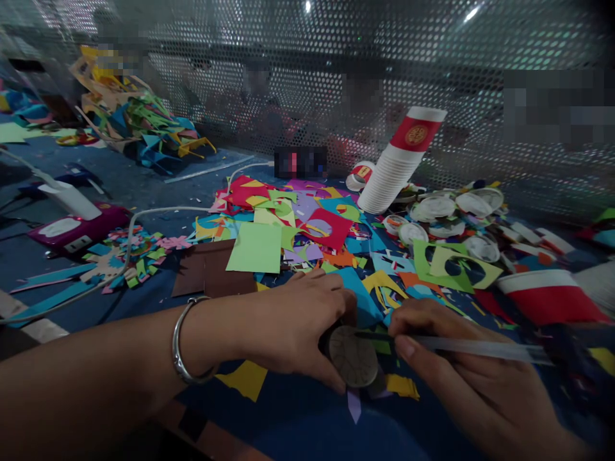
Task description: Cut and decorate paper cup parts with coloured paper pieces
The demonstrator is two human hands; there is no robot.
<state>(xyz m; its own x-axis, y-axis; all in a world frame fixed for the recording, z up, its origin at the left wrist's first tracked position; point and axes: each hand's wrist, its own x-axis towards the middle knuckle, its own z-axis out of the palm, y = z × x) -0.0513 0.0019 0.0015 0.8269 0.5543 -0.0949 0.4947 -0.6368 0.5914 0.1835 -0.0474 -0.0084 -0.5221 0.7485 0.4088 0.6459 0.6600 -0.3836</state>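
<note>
My left hand, with a silver bangle at the wrist, wraps its fingers and thumb round the left side of a grey-brown round piece with dark lines on its face. Pinched in my right hand is a slim pen-like tool with a translucent shaft; its dark tip reaches the round piece's upper edge. Below the round piece a purple paper point sticks out, and a yellow paper scrap lies to its right.
Coloured paper scraps cover the blue table. A leaning stack of paper cups stands behind, with round lids to its right. A purple power strip with a white cable lies left. A perforated metal screen rises behind.
</note>
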